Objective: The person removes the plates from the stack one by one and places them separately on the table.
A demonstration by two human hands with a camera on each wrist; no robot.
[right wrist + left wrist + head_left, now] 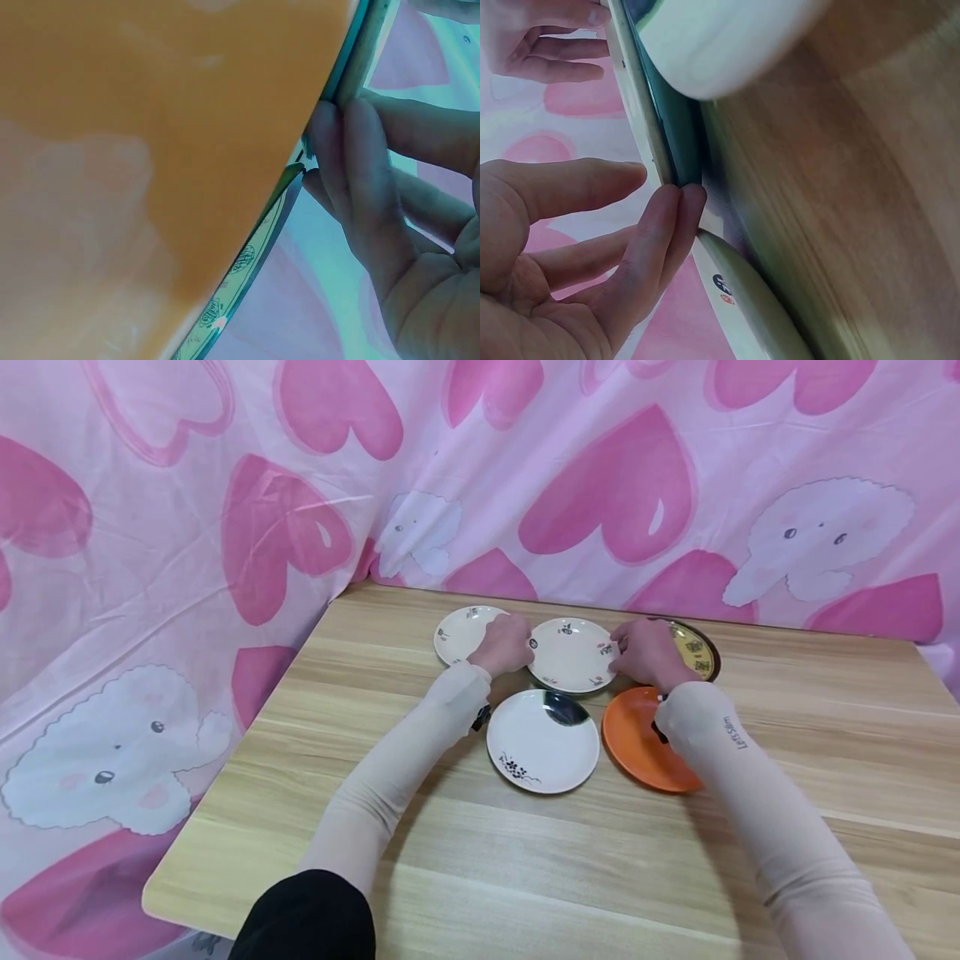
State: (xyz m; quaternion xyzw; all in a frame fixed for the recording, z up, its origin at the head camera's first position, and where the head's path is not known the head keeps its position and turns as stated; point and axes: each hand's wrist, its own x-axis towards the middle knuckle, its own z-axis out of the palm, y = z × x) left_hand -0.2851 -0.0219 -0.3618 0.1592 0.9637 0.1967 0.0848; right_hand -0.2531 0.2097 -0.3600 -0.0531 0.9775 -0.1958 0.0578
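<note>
A cream plate (572, 656) with small printed motifs sits at the back middle, on top of a teal plate (679, 139) whose edge shows beneath it. My left hand (504, 643) holds the left rim, fingertips at the two stacked edges and thumb by the upper rim. On the opposite side my right hand (649, 652) grips the rim between thumb and fingers. Behind the left hand lies another cream plate (459, 633), partly covered by it. A yellow plate (693, 650) with a dark rim is partly hidden by the right hand.
In front stand a white plate (542, 752) with a black patch and an orange plate (637, 743), the latter partly under the right forearm. All are on a wooden table (487, 877). A pink heart-print curtain (465, 468) hangs along the back and left edges.
</note>
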